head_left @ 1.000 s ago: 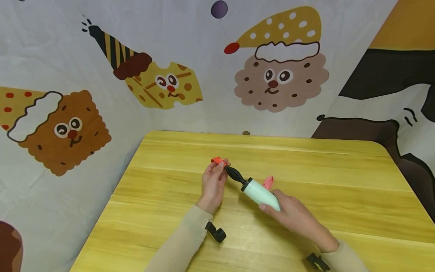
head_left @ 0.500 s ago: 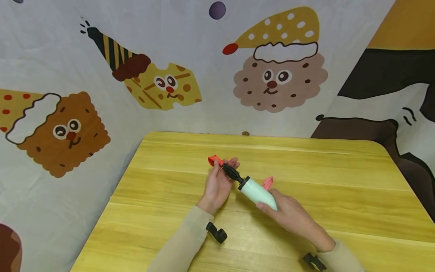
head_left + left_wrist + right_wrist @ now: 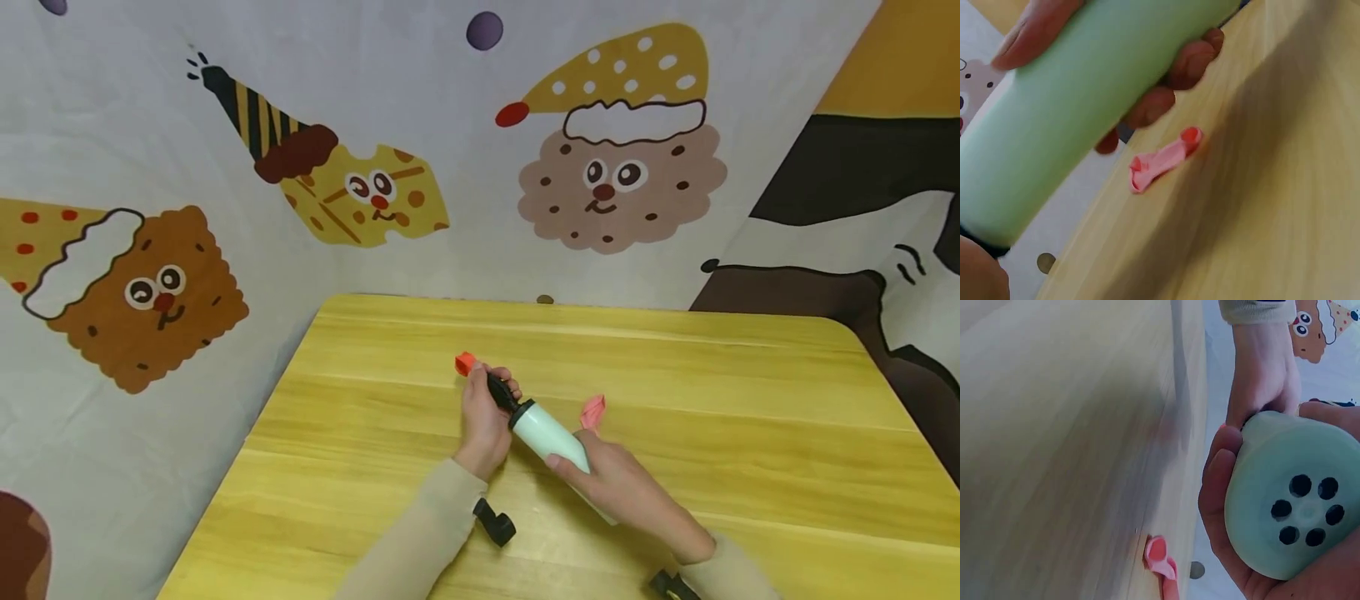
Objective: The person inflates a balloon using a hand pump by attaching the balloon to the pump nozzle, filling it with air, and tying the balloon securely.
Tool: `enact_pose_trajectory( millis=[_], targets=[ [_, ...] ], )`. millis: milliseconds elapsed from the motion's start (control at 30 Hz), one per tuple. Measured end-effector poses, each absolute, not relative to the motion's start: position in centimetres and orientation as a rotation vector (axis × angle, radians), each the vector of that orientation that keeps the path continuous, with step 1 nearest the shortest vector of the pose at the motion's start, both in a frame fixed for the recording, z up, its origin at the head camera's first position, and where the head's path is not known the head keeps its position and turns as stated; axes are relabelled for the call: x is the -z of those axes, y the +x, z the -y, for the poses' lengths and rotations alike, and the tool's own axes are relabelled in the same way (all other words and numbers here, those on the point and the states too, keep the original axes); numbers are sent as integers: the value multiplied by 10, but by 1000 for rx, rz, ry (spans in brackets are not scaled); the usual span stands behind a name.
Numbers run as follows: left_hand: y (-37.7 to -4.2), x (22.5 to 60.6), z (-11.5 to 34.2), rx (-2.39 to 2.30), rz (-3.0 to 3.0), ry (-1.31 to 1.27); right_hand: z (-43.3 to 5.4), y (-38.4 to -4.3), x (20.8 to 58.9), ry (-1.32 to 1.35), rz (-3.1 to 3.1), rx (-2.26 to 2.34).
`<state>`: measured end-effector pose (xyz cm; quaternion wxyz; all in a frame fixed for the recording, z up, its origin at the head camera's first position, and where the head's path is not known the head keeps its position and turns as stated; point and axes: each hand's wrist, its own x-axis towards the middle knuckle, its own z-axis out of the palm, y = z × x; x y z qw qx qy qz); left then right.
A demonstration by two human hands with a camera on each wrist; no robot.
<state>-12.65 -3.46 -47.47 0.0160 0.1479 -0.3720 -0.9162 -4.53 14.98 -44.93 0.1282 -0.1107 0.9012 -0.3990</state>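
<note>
A mint-green hand balloon pump (image 3: pixel 551 437) with a black nozzle slants over the table in the head view. My left hand (image 3: pixel 486 421) curls its fingers and thumb about the nozzle (image 3: pixel 500 392). A red-orange balloon (image 3: pixel 465 363) sits at the nozzle's tip, by my left thumb; its neck is hidden. My right hand (image 3: pixel 626 483) grips the pump's body, which also fills much of the left wrist view. The right wrist view shows the pump's end face (image 3: pixel 1307 509) with several round holes. A pink balloon (image 3: pixel 593 412) lies flat on the table beyond my right hand.
The wooden table (image 3: pixel 360 500) ends at a wall cloth (image 3: pixel 480 258) printed with cartoon biscuits and cheese. Black wrist mounts (image 3: pixel 495 523) stick out at both cuffs.
The pump has moved left and slightly down in the head view. My left fingers, spread half a second ago, have closed about the nozzle. The pink balloon stays on the table.
</note>
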Motion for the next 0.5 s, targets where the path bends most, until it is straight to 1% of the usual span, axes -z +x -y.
enact_pose_trajectory(
  millis=[133, 267, 367, 500],
  targets=[
    [-131, 473, 39, 2942, 975, 460, -144, -48, 449, -270, -2598, 1203],
    [-134, 471, 46, 3077, 759, 391, -143, -50, 450, -269, -2568, 1250],
    [-135, 470, 48, 3124, 704, 372, -145, -51, 450, -288, -2525, 1288],
    [-137, 469, 48, 3097, 779, 350, -146, -52, 448, -300, -2469, 1324]
  ],
)
